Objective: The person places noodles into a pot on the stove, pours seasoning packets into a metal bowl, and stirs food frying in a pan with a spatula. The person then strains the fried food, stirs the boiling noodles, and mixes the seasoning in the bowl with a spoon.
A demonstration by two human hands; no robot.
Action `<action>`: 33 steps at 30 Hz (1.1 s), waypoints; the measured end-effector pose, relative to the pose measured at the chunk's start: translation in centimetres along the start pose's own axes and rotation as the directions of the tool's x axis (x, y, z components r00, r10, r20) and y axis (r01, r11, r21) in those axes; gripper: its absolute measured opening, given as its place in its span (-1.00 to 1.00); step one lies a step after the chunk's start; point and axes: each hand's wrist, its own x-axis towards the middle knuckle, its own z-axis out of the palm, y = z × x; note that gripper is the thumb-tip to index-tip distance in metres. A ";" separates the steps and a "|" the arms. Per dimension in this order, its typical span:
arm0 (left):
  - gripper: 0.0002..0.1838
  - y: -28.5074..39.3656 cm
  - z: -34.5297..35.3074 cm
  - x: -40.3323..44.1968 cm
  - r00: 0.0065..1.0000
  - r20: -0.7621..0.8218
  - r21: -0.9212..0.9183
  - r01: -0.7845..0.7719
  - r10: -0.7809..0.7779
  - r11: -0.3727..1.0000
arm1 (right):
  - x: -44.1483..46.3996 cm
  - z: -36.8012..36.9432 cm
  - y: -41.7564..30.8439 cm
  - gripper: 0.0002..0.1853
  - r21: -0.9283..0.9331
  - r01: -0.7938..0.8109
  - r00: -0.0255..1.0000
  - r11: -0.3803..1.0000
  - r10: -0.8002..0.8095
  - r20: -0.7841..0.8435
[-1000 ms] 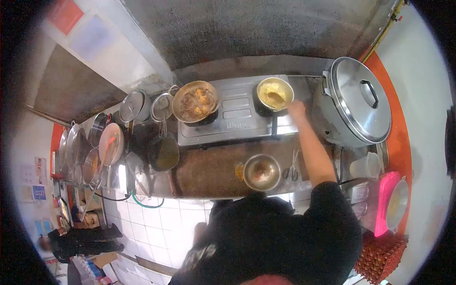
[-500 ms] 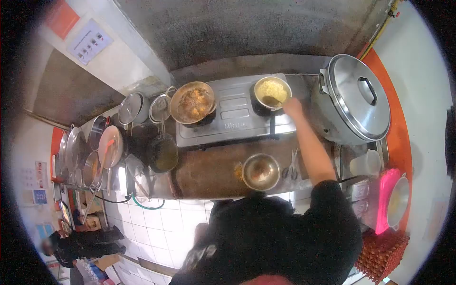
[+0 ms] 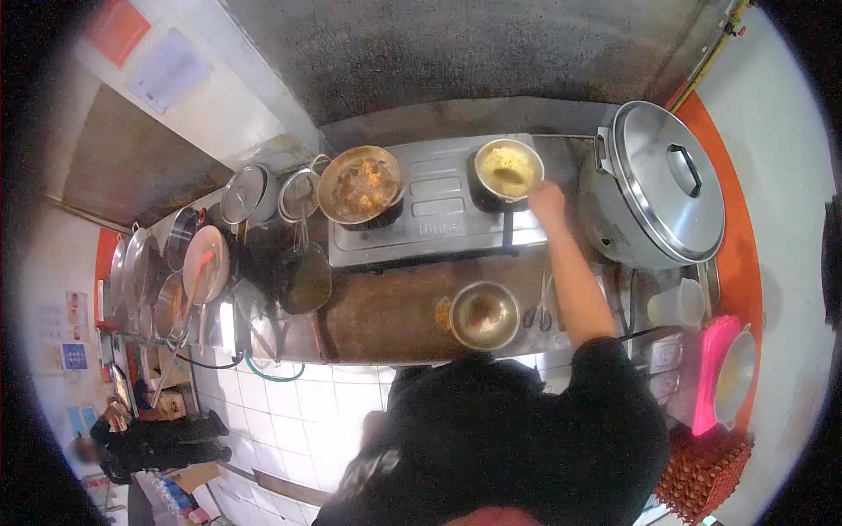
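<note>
My right hand (image 3: 546, 200) is closed at the near right rim of a small pan (image 3: 481, 180) on the right burner. A spoon (image 3: 508, 176) with a dark oval head runs from this hand into the pan; most of its handle is hidden by my fingers. Pale yellow, crumbly food (image 3: 507, 158) lies in the pan around the spoon head. The pan's dark handle (image 3: 507, 230) points toward me over the stove's front edge. Of my left arm, only a bit of skin (image 3: 374, 425) shows beside my black shirt; the left hand itself is out of view.
Brown pieces fry in a wide pan (image 3: 360, 186) on the left of the stove (image 3: 438, 230). A metal bowl (image 3: 484, 316) and tongs (image 3: 545, 307) lie in front. A large lidded pot (image 3: 638, 210) stands right. Pans and strainers crowd the left. Another person (image 3: 162, 443) is at far left.
The spoon head has moved toward the back of the small pan, and more dark pan bottom shows around it. My right hand stays at the rim. The view has shifted slightly.
</note>
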 end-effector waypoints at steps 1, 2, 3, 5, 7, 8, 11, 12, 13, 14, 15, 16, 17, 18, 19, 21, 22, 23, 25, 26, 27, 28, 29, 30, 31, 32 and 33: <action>-0.75 0.2 0.0 0.1 1.000 0.004 0.012 0.001 -0.001 1.000 | 0.0 0.6 0.4 -0.74 -0.002 -0.001 1.000 1.000 0.001 -0.001; -0.75 0.2 0.0 0.1 1.000 0.006 0.021 0.002 -0.002 1.000 | 0.1 1.3 0.9 -0.75 -0.063 0.015 1.000 0.998 -0.014 0.012; -0.75 0.2 -0.1 0.0 1.000 0.011 0.018 0.003 -0.003 1.000 | 0.3 1.7 1.5 -0.75 -0.123 0.030 0.999 0.992 -0.027 0.028; -0.75 0.8 -0.8 0.1 1.000 0.011 0.032 0.007 -0.008 0.999 | 0.6 0.8 1.1 -0.74 -0.083 0.034 0.999 0.996 -0.032 0.024; -0.76 1.2 -1.3 0.0 0.999 0.025 0.049 0.024 -0.025 0.999 | 0.3 0.6 0.7 -0.74 -0.041 0.032 0.999 0.999 -0.030 0.035; -0.76 1.6 -1.4 0.2 0.998 0.049 0.073 0.038 -0.042 0.997 | 0.0 0.4 0.7 -0.73 0.020 0.002 1.000 1.000 -0.002 0.016; -0.76 1.6 -1.6 0.0 0.996 0.063 0.099 0.056 -0.062 0.994 | -0.1 0.9 1.1 -0.73 0.015 -0.012 1.000 1.000 0.012 0.004; -0.77 0.6 -0.9 0.1 0.999 -0.012 0.057 -0.030 0.031 0.998 | 0.0 1.1 1.1 -0.73 -0.051 0.001 1.000 0.999 0.000 0.014; -0.78 -0.2 -0.2 0.5 0.988 -0.092 0.021 -0.119 0.120 0.993 | 0.3 0.9 1.3 -0.73 -0.050 0.004 1.000 0.999 -0.004 0.011; -0.78 -0.3 -0.3 0.6 0.989 -0.091 0.012 -0.120 0.120 0.993 | 0.7 0.5 1.0 -0.74 -0.042 0.006 1.000 0.999 -0.006 0.001; -0.78 -0.5 -0.3 0.6 0.991 -0.081 0.010 -0.104 0.104 0.995 | 0.7 0.3 0.8 -0.75 -0.034 0.005 1.000 0.999 -0.005 -0.005; -0.78 -0.6 -0.3 0.6 0.993 -0.070 0.007 -0.090 0.090 0.996 | 0.7 0.4 0.7 -0.75 -0.033 0.003 1.000 0.999 -0.003 -0.002; -0.78 -0.6 -0.2 0.4 0.994 -0.067 0.010 -0.082 0.083 0.997 | 0.8 0.5 0.7 -0.75 0.038 0.000 0.996 0.999 0.003 -0.090; -0.78 -0.6 -0.1 0.4 0.995 -0.060 0.012 -0.078 0.078 0.997 | 1.1 0.5 0.6 -0.76 0.108 0.004 0.984 0.994 0.015 -0.178; -0.79 -0.6 -0.1 0.3 0.996 -0.057 0.015 -0.074 0.075 0.997 | 1.6 0.6 0.7 -0.76 0.109 0.003 0.984 0.994 0.016 -0.179; -0.79 -0.6 -0.1 0.3 0.996 -0.054 0.017 -0.069 0.070 0.997 | 2.8 1.3 1.0 -0.76 0.055 -0.075 0.970 0.996 0.086 -0.227; -0.79 -0.7 -0.1 0.3 0.996 -0.056 0.018 -0.069 0.070 0.997 | 3.5 1.7 1.3 -0.76 0.060 -0.072 0.970 0.996 0.084 -0.230; -0.79 -0.7 -0.3 0.3 0.996 -0.058 0.016 -0.068 0.069 0.998 | 4.1 2.0 1.6 -0.76 0.055 -0.054 0.973 0.997 0.065 -0.222; -0.79 -0.8 -0.2 0.2 0.996 -0.059 0.020 -0.061 0.062 0.998 | 5.5 3.0 2.7 -0.76 0.056 -0.035 0.976 0.998 0.046 -0.212; -0.79 -0.7 -0.5 0.3 0.996 -0.057 0.018 -0.061 0.061 0.998 | 6.5 3.8 3.5 -0.78 -0.001 0.005 0.982 1.000 -0.005 -0.190; -0.79 -0.7 -0.3 0.2 0.997 -0.057 0.021 -0.060 0.061 0.998 | 7.5 4.5 4.5 -0.79 -0.058 0.047 0.985 0.997 -0.056 -0.164; -0.79 -0.6 -0.4 0.2 0.997 -0.057 0.017 -0.059 0.060 0.998 | 9.2 5.2 6.1 -0.79 -0.057 0.050 0.985 0.997 -0.059 -0.162; -0.79 -0.5 -0.6 0.3 0.997 -0.056 0.014 -0.056 0.057 0.998 | 11.2 5.9 7.7 -0.81 -0.142 0.069 0.998 0.987 -0.068 0.011; -0.79 -0.4 -0.5 0.2 0.997 -0.056 0.009 -0.057 0.058 0.998 | 12.2 6.2 8.3 -0.82 -0.224 0.102 0.981 0.969 -0.060 0.185; -0.79 -0.4 -0.5 0.2 0.997 -0.056 0.008 -0.055 0.056 0.998 | 11.7 5.5 7.9 -0.82 -0.224 0.106 0.980 0.969 -0.064 0.187; -0.80 -0.4 -0.5 0.3 0.997 -0.060 0.007 -0.056 0.056 0.998 | 10.8 3.9 7.3 -0.81 -0.128 0.116 0.968 0.985 -0.083 0.235; -0.80 -0.4 -0.5 0.3 0.997 -0.057 0.003 -0.055 0.055 0.998 | 9.8 2.4 6.6 -0.80 -0.031 0.119 0.954 0.992 -0.105 0.280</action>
